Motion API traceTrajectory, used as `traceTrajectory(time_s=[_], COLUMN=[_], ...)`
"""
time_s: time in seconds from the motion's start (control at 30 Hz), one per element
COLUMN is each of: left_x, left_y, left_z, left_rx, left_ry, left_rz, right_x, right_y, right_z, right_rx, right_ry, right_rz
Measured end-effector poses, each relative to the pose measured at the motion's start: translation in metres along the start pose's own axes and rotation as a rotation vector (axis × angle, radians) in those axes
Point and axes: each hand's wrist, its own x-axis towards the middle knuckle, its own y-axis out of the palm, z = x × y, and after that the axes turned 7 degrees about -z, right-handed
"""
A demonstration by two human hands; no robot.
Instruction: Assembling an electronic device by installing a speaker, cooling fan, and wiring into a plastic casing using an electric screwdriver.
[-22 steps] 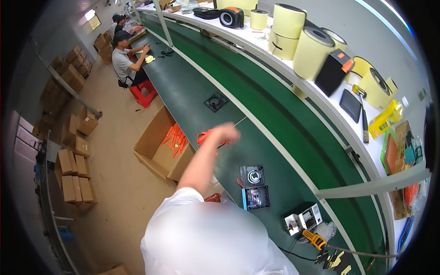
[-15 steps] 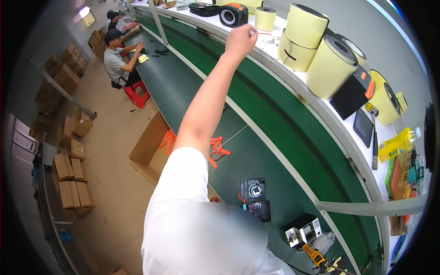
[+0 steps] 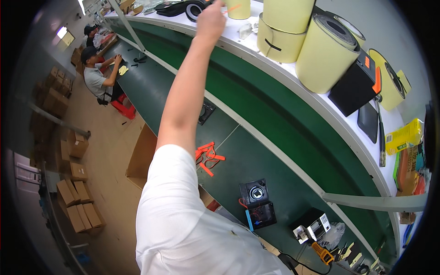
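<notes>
While the left hand [image 3: 211, 22] is over the far shelf [image 3: 233, 30], its fingers are pinching a thin orange strip [image 3: 233, 8] before a small yellow roll [image 3: 243, 13]. Nearer, loose orange pieces [image 3: 207, 170] lie on the tabletop [image 3: 247, 160], left of an open black box [image 3: 262, 213].
</notes>
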Motion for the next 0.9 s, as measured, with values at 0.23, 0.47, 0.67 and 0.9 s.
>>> traceTrajectory(time_s=[0.23, 0.47, 0.67, 0.9], left_x=[-0.151, -0.401, -0.556, -0.603], left_y=[-0.106, -0.152, -0.157, -0.132], left_z=[-0.128, -0.258, -0.285, -0.199], left_rx=[-0.835, -1.265, -1.445, -1.293], left_ry=[-0.171, -0.520, -0.518, -0.348], left_rz=[-0.011, 0.910, 1.045, 0.684], right_x=[0.006, -0.165, -0.066, -0.021], right_y=[0.120, 0.037, 0.082, 0.128], right_z=[-0.038, 0.140, 0.135, 0.125], right_rx=[0.149, 1.056, 1.168, 1.136], right_ry=[-0.028, -1.095, -1.468, -1.464], right_rz=[0.176, -0.375, -0.753, -1.106])
